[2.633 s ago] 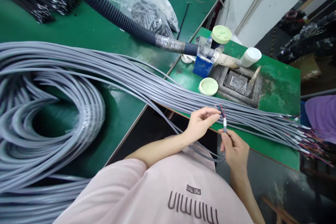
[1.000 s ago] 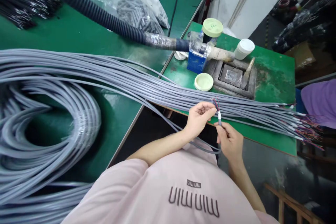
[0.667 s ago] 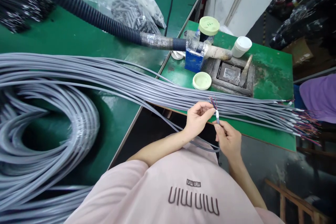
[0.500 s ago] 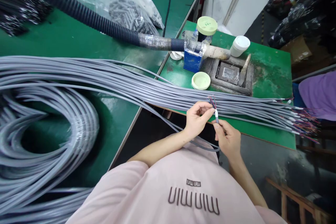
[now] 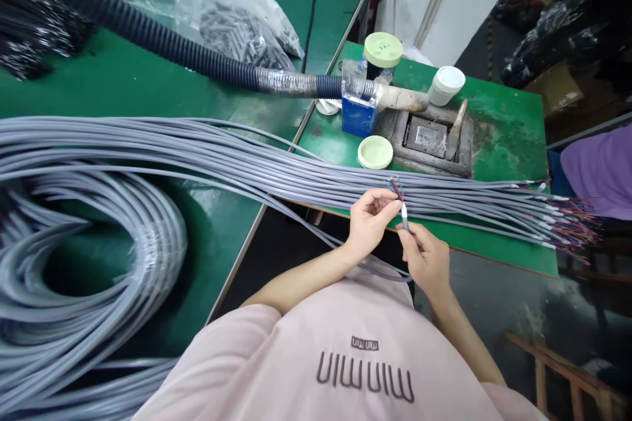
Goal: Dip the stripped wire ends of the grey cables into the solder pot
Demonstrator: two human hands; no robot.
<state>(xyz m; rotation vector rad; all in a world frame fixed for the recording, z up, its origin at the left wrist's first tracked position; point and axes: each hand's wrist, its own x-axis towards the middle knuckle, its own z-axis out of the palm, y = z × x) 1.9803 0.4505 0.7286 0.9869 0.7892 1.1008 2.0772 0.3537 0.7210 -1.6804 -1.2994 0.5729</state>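
Both hands meet before the chest, left hand (image 5: 369,219) pinching with curled fingers, right hand (image 5: 427,261) gripping just below.

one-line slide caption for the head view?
Left hand and right hand pinch one grey cable's stripped end beside the cable bundle.

A single head-worn camera is looking forward and steeply down from above the person's chest, close over the hands (image 5: 395,237) at centre. The green counter (image 5: 148,85) is stretching from 9 toward 1 o'clock, and floor is showing at 4 o'clock.
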